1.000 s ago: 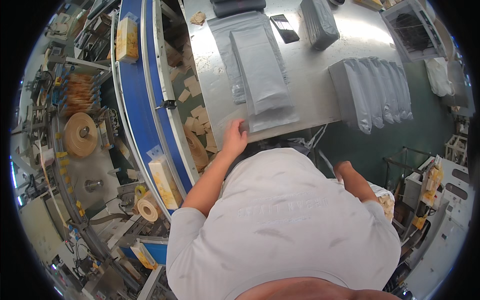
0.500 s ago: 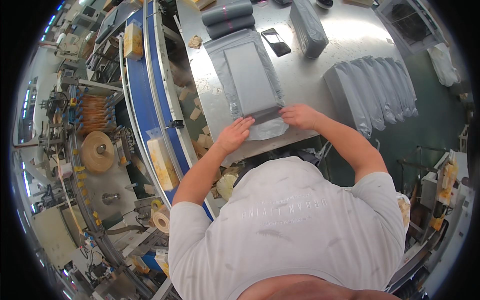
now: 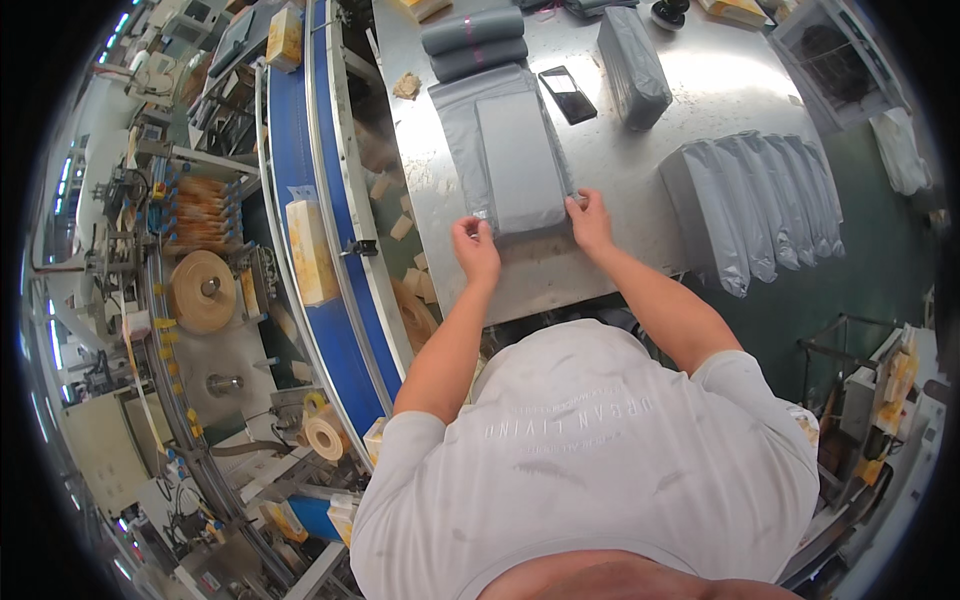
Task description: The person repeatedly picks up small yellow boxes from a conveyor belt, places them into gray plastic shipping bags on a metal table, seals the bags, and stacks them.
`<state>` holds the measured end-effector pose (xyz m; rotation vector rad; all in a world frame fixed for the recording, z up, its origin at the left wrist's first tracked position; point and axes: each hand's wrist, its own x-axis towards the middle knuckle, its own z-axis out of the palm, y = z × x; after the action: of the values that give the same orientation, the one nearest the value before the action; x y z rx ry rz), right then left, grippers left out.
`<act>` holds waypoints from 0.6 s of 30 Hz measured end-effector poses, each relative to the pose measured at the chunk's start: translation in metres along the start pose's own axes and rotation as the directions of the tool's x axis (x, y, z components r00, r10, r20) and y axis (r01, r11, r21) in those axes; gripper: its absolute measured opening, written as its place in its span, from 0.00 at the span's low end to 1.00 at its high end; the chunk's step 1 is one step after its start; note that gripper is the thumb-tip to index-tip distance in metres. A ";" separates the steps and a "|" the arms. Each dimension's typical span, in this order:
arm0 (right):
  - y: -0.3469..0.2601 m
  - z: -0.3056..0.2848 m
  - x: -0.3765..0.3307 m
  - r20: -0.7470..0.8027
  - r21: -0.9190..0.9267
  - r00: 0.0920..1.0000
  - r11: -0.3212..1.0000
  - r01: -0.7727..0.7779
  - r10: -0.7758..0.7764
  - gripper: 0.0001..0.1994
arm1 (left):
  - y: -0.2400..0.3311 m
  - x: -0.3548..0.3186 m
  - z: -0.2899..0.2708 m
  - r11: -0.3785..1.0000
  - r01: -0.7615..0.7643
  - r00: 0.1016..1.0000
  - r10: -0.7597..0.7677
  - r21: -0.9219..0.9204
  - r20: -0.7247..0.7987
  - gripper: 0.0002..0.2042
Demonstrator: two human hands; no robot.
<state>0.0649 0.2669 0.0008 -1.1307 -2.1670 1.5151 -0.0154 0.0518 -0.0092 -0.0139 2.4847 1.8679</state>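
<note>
A flat grey plastic mailer bag (image 3: 515, 160) lies on the steel table (image 3: 660, 130), on top of a stack of similar bags. My left hand (image 3: 476, 248) pinches the near left corner of its folded flap. At the near right corner my right hand (image 3: 590, 218) grips the same edge. Both forearms reach forward from my white shirt at the lower edge.
A black phone (image 3: 567, 94) lies just right of the stack. Rolled grey bags (image 3: 472, 42), a filled grey package (image 3: 632, 66) and a fanned row of grey bags (image 3: 750, 205) sit around. A blue conveyor (image 3: 325, 230) with yellow boxes (image 3: 311, 250) runs along the left.
My head has tipped forward, bringing the table closer. Both hands have moved from flattening the bag's near end to gripping its two near corners.
</note>
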 end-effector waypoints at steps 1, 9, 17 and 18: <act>0.001 0.007 0.004 0.041 -0.027 0.988 0.989 0.148 -0.147 0.24 | 0.006 -0.005 0.005 1.000 -0.012 0.992 0.008 0.023 0.129 0.20; -0.023 -0.078 -0.032 0.207 0.444 0.953 0.847 -0.291 0.220 0.28 | 0.032 -0.068 -0.012 0.942 -0.323 0.573 0.268 -0.088 0.774 0.34; -0.011 -0.198 -0.144 0.077 -0.830 0.813 0.415 0.373 -0.577 0.24 | 0.044 -0.073 -0.011 0.991 -0.110 0.352 -0.026 0.069 0.936 0.19; -0.032 -0.190 -0.151 0.070 -0.827 0.825 0.430 0.363 -0.561 0.24 | 0.043 -0.073 -0.011 0.992 -0.110 0.339 -0.015 0.055 0.941 0.18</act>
<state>0.2655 0.2815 0.1406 -0.6817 -2.7415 0.0498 0.0561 0.0528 0.0376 0.9017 1.6671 1.1106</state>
